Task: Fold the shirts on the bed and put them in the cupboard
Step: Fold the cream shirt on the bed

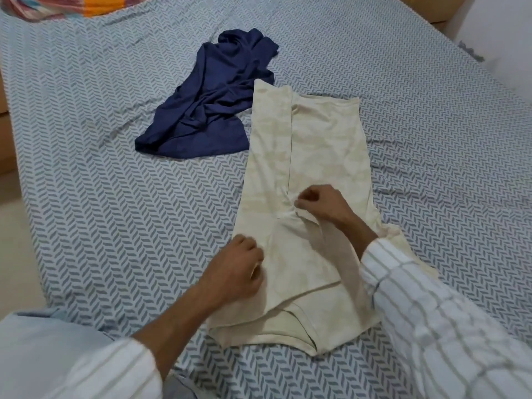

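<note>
Cream shirt (305,174) lay lengthwise on the bed (115,182), sides folded inward. Left hand (236,272) pinned its edge, right hand (319,205) pinched the centre fabric, likely tidying the fold; navy shirt (207,102) waited crumpled beside.

two shirts: cream shirt (313,156), navy shirt (213,102), two hands: left hand (234,272), right hand (322,207)

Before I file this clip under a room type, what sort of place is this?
Most likely a bedroom at home. A bed with a chevron-print sheet fills the view, a cream shirt lies half folded on it under both hands, and a crumpled navy shirt waits beside it.
</note>
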